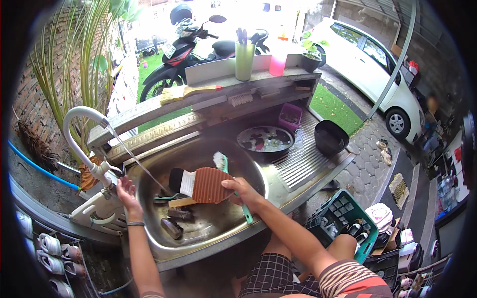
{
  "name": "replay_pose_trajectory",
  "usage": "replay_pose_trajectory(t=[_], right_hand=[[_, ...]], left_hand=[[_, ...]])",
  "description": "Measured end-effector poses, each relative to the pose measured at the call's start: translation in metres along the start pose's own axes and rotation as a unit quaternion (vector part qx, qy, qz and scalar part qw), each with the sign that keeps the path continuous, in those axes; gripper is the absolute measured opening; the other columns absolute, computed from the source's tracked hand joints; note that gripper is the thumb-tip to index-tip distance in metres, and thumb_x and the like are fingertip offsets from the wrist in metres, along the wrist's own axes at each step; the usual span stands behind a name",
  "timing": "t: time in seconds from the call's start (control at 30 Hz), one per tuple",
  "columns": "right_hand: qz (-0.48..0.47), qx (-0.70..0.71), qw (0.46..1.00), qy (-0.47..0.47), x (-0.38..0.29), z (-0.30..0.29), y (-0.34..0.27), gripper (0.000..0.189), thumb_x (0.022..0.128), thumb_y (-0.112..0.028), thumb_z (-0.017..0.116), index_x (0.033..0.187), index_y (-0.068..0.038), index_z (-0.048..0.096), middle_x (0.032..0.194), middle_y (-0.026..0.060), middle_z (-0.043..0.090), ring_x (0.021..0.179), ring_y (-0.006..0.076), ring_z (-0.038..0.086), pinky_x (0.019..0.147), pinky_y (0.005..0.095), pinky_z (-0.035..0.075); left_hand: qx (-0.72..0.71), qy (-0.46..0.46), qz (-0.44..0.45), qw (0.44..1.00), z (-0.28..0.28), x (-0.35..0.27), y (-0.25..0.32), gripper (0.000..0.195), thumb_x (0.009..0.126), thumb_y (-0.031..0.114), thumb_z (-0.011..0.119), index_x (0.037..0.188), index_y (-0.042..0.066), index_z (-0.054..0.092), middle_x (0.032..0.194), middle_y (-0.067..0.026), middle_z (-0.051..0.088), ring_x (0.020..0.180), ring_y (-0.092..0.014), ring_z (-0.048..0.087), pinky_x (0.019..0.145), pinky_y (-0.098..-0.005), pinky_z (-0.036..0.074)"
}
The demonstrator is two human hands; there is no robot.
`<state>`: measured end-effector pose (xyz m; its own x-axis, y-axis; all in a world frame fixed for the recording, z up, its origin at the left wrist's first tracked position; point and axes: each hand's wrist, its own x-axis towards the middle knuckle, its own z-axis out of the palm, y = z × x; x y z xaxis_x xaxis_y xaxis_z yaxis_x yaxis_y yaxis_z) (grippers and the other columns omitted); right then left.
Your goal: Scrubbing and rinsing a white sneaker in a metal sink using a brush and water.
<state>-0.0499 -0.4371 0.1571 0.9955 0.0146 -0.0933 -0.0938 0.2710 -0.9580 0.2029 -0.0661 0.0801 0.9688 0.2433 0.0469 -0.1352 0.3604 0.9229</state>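
My right hand (244, 193) grips a shoe-sole-like piece (212, 185) over the sink, its ribbed face brown, its far end white and black. A green-handled brush (246, 214) with white bristles passes behind that piece and appears held in the same hand. My left hand (128, 195) is palm up with fingers apart, beside the lever of the white gooseneck faucet (76, 139); whether it touches the lever cannot be told. Water runs from the spout into the steel sink (201, 232). In the basin lie a wooden handle (182, 202) and dark brush-like pieces (171, 228).
On the drainboard (303, 160) stand a black oval basin of water (265, 139), a purple basket (290, 116) and a black bowl (331, 137). A paintbrush (190, 92) lies on the ledge. A green crate (367, 247) with shoes is at right, a shoe rack (67, 257) at left.
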Motion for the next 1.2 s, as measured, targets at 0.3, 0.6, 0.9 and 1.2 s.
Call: replay_pose_trajectory(t=[0.3, 0.6, 0.9, 1.2], right_hand=[[-0.092, 0.073, 0.986, 0.122, -0.086, -0.007, 0.027, 0.045, 0.098, -0.046, 0.064, 0.102, -0.001, 0.068, 0.064, -0.0045, 0.053, 0.046, 0.0029, 0.041, 0.041, 0.0223, 0.029], [-0.113, -0.006, 0.99, 0.078, -0.079, -0.013, 0.037, 0.049, 0.097, -0.043, 0.069, 0.114, 0.003, 0.072, 0.09, 0.0036, 0.071, 0.087, 0.0107, 0.064, 0.081, 0.0316, 0.053], [-0.058, -0.017, 0.996, 0.061, -0.09, -0.009, 0.005, 0.055, 0.096, -0.046, 0.07, 0.116, 0.006, 0.072, 0.093, 0.0061, 0.074, 0.085, 0.0118, 0.067, 0.078, 0.0308, 0.055], [-0.093, -0.007, 0.994, 0.054, -0.098, -0.003, 0.003, 0.051, 0.097, -0.037, 0.071, 0.122, 0.008, 0.068, 0.1, 0.01, 0.074, 0.09, 0.0166, 0.072, 0.082, 0.0326, 0.061]], left_hand=[[-0.292, -0.193, -0.019, 0.937, 0.006, 0.0, 0.03, 0.05, 0.104, 0.031, 0.047, 0.142, -0.001, 0.053, 0.148, -0.0127, 0.056, 0.127, -0.027, 0.059, 0.113, -0.0426, 0.043], [-0.279, -0.341, 0.023, 0.898, 0.047, -0.064, 0.048, 0.069, 0.103, 0.04, 0.05, 0.162, 0.012, 0.028, 0.16, -0.0125, 0.043, 0.124, -0.023, 0.06, 0.111, -0.0452, 0.046], [-0.348, -0.155, -0.028, 0.924, 0.085, -0.071, 0.062, 0.076, 0.102, 0.038, 0.05, 0.158, -0.005, 0.021, 0.163, -0.0167, 0.037, 0.15, -0.032, 0.037, 0.123, -0.0539, 0.03], [-0.165, -0.348, -0.007, 0.923, 0.106, -0.146, 0.062, 0.072, 0.106, 0.047, 0.047, 0.165, 0.019, 0.017, 0.163, -0.0122, 0.04, 0.146, -0.03, 0.043, 0.116, -0.0502, 0.039]])
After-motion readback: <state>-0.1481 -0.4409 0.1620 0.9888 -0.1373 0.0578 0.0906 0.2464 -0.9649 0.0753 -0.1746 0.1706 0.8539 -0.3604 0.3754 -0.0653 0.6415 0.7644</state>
